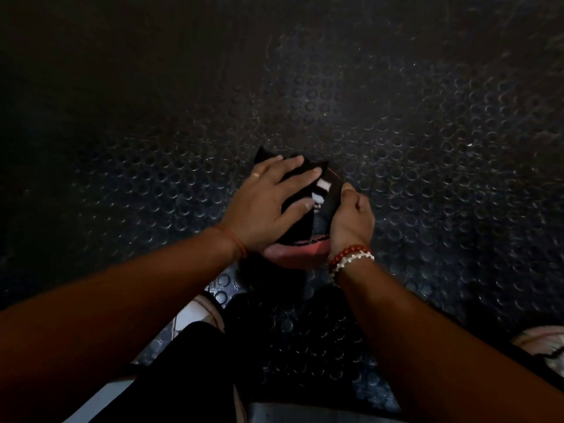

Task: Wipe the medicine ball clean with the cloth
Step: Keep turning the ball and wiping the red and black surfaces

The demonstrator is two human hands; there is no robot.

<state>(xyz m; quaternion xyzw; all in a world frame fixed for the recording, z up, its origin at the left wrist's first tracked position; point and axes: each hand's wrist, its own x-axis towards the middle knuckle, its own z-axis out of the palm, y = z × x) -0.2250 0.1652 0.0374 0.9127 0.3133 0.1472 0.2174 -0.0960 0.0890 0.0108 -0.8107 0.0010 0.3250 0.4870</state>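
Observation:
A black medicine ball [302,254] with a red lower band and white markings rests on the floor at the centre of the head view. A black cloth [264,157] is draped over its top, with two corners sticking out at the far side. My left hand [268,206] lies flat on the cloth, fingers spread, pressing it against the ball. My right hand [351,221] grips the ball's right side, its thumb at the edge of the cloth. Much of the ball is hidden under the cloth and both hands.
The floor [427,132] is dark rubber matting with round studs, dimly lit. My legs in dark trousers [189,361] are below the ball. A light shoe [203,306] shows at lower centre and another [546,343] at the right edge.

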